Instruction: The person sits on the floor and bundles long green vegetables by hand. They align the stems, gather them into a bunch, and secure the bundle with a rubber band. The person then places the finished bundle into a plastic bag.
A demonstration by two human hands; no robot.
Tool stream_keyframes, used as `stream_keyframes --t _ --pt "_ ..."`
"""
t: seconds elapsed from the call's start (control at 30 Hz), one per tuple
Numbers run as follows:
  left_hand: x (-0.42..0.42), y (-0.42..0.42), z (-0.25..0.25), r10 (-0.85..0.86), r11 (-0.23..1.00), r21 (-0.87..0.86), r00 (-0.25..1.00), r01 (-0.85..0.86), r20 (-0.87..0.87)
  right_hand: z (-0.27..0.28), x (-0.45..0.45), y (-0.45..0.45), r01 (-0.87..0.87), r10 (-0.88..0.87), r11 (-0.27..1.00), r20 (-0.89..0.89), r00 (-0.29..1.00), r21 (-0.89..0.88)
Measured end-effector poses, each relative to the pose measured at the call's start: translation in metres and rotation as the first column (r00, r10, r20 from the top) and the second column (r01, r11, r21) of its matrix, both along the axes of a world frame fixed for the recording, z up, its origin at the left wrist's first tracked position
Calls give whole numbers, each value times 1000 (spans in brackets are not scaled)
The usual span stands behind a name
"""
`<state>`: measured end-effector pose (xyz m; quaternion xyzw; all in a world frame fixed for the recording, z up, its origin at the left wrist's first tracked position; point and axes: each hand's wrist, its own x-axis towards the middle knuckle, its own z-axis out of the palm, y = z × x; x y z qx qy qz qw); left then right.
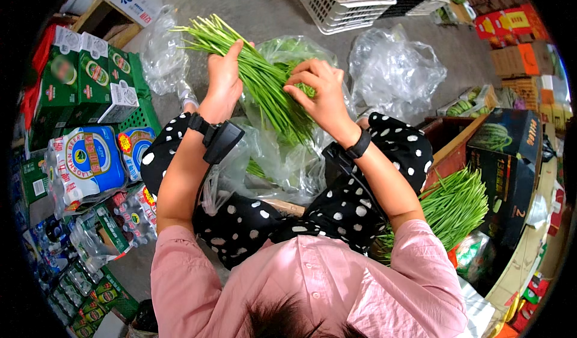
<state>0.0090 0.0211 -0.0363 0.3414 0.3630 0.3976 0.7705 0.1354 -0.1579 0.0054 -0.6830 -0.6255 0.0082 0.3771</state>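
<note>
My left hand (225,74) grips a bunch of long green leaves, likely garlic chives (266,85), near its pale stem end. The bunch slants from upper left to lower right in front of me. At its leafy side, my right hand (318,83) has curled fingers; whether they pinch a leaf cannot be told. Beneath the bunch lies a clear plastic bag (288,171) with greens visible through it. More greens show in the upper part of the plastic. A larger pile of cut chives (451,207) lies beside my right arm.
Crumpled clear plastic bags (394,72) lie on the floor at right and left. White plastic crates (347,13) stand ahead. Beer packs (90,162) and green cartons (94,74) are stacked at left. A dark watermelon carton (505,171) stands at right.
</note>
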Motion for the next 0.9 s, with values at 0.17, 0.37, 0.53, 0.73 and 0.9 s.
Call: stream_keyframes --t 0.17,0.37,0.53,0.73,0.9 --pt "0 -2 2 -2 1000 -18 1000 2 14 1 -12 3 -48 39 994 -99 994 -94" --pt "-3 1 2 -14 1000 -6 1000 14 -5 -12 -1 9 -195 58 964 -566 823 -184" --pt "-4 0 4 -35 999 -11 999 35 -23 -11 1 7 -387 -15 896 -887 462 -217" --pt "-4 1 2 -49 999 -14 999 49 -1 -6 1 6 -459 -32 869 -945 325 -186" --pt "-4 1 1 -58 998 -19 998 59 10 -4 0 5 -448 -25 878 -949 314 -171"
